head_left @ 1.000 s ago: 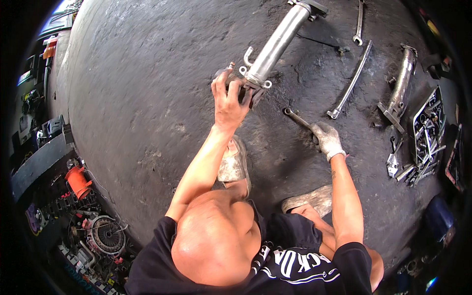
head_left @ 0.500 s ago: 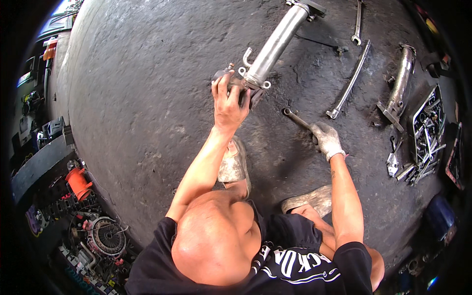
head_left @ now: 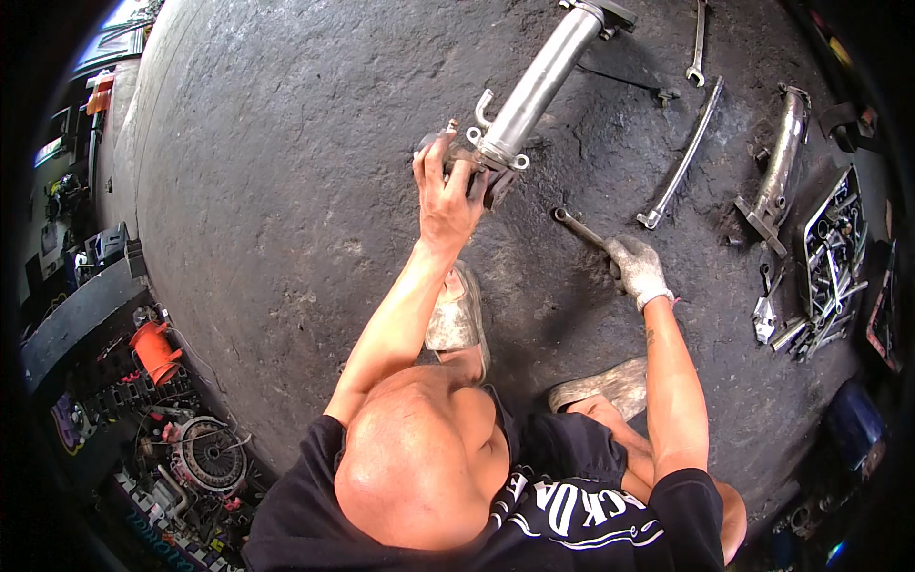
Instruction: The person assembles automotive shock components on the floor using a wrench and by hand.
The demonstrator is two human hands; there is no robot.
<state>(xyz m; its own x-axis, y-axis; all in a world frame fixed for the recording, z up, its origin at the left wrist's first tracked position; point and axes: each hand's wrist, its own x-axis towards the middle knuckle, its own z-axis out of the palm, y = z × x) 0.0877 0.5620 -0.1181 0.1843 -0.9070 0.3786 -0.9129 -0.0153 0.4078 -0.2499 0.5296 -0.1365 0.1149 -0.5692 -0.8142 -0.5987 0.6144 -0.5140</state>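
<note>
My bare left hand (head_left: 446, 202) is closed around a dark metal fitting (head_left: 498, 188) at the near end of a shiny steel cooler-like pipe (head_left: 545, 84). That pipe lies slanted on the ground, with a small bent tube and bolt lugs near my fingers; my palm hides part of the fitting. In a grey, stained glove, my right hand (head_left: 637, 269) grips a ring spanner (head_left: 579, 228). The spanner's ring end points up and left toward the fitting, apart from it. Its other end is hidden in my fist.
Right of the pipe lie a long breaker bar (head_left: 688, 153), an open-ended spanner (head_left: 699, 48) and a dirtier metal pipe (head_left: 783, 157). A tray (head_left: 808, 250) of sockets and spanners is beyond. At far left stand an orange container (head_left: 155, 353) and a clutch part (head_left: 212, 456).
The whole view shifts very slightly. Both hands keep their hold on the fitting and the ring spanner, with no clear movement against the ground.
</note>
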